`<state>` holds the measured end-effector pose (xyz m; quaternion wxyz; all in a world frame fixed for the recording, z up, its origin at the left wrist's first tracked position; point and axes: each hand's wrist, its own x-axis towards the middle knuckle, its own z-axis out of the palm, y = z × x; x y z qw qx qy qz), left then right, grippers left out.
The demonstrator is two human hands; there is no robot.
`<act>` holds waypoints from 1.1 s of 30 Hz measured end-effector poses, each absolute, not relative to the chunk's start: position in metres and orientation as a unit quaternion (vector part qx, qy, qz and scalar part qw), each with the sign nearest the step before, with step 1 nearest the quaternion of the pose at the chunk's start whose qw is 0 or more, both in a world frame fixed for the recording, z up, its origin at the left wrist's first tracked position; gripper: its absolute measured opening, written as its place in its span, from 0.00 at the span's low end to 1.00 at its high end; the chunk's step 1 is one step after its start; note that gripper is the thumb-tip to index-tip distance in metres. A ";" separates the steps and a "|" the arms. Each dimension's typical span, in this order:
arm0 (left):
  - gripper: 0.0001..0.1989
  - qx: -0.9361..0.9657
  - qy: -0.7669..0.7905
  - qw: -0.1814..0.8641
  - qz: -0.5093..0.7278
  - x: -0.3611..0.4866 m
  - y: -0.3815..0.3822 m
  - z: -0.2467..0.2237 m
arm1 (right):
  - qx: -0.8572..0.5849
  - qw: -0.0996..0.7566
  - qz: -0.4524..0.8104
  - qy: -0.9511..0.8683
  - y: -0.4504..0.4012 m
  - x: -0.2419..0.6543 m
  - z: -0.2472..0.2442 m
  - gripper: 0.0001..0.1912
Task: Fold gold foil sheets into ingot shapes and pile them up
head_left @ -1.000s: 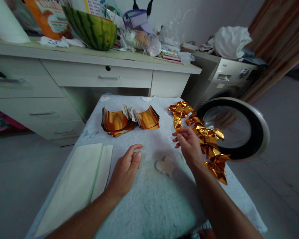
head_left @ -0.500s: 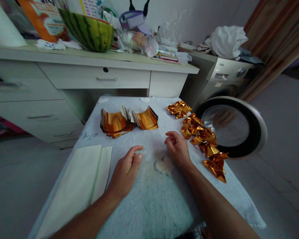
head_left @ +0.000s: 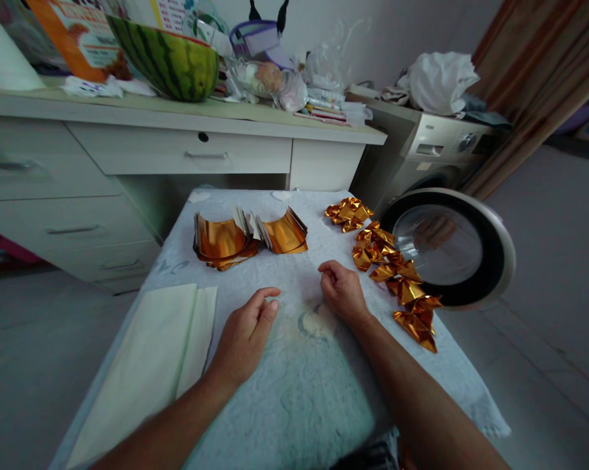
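curved sheets [head_left: 221, 239]: smooth glossy metallic foil | folded pieces [head_left: 413, 324]: crinkled shiny foil | worktop [head_left: 275, 378]: matt cloth cover | watermelon [head_left: 170, 62]: smooth rind

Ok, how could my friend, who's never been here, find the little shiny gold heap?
On the table before the white drawers, go to the far right corner, near the washing machine's round door. There sits the small crinkly gold foil heap. A gap parts it from the longer gold foil trail.

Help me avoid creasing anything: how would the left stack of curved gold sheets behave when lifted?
The stack would probably bend easily, its sheets looking thin. Its fanned edges suggest they may slide apart; the shiny surface may be slippery.
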<state>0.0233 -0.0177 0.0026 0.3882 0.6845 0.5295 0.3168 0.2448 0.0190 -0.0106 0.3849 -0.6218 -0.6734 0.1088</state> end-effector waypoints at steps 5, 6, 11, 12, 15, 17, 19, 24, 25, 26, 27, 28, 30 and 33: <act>0.21 0.688 0.527 0.385 0.318 0.024 -0.017 0.003 | -0.621 0.387 0.113 -0.672 0.019 0.245 -0.010 0.12; 0.21 0.688 0.527 0.385 0.318 0.025 -0.017 0.003 | -0.621 0.386 0.113 -0.673 0.019 0.245 -0.009 0.12; 0.20 0.687 0.526 0.384 0.321 0.025 -0.018 0.005 | -0.624 0.380 0.106 -0.674 0.020 0.246 -0.009 0.12; 0.20 0.688 0.526 0.382 0.322 0.025 -0.018 0.005 | -0.624 0.381 0.105 -0.674 0.020 0.246 -0.009 0.12; 0.20 0.689 0.525 0.379 0.325 0.025 -0.018 0.005 | -0.622 0.381 0.099 -0.677 0.020 0.247 -0.010 0.11; 0.20 0.689 0.525 0.379 0.325 0.025 -0.018 0.004 | -0.622 0.382 0.096 -0.676 0.020 0.247 -0.010 0.11; 0.20 0.689 0.525 0.380 0.324 0.025 -0.018 0.004 | -0.624 0.383 0.097 -0.674 0.021 0.248 -0.011 0.11; 0.20 0.691 0.523 0.379 0.325 0.025 -0.018 0.005 | -0.626 0.382 0.098 -0.673 0.021 0.249 -0.012 0.11; 0.20 0.691 0.523 0.377 0.326 0.025 -0.018 0.005 | -0.625 0.382 0.097 -0.674 0.021 0.249 -0.012 0.11; 0.20 0.691 0.524 0.376 0.327 0.025 -0.018 0.005 | -0.625 0.382 0.096 -0.674 0.021 0.249 -0.011 0.11; 0.20 0.690 0.524 0.376 0.327 0.025 -0.018 0.005 | -0.626 0.381 0.094 -0.674 0.021 0.249 -0.011 0.11; 0.20 0.690 0.525 0.377 0.327 0.025 -0.018 0.005 | -0.626 0.381 0.092 -0.674 0.021 0.249 -0.011 0.11; 0.20 0.690 0.524 0.378 0.327 0.026 -0.018 0.006 | -0.626 0.380 0.091 -0.675 0.020 0.249 -0.011 0.11; 0.20 0.690 0.522 0.380 0.328 0.026 -0.018 0.007 | -0.628 0.381 0.093 -0.673 0.020 0.250 -0.011 0.11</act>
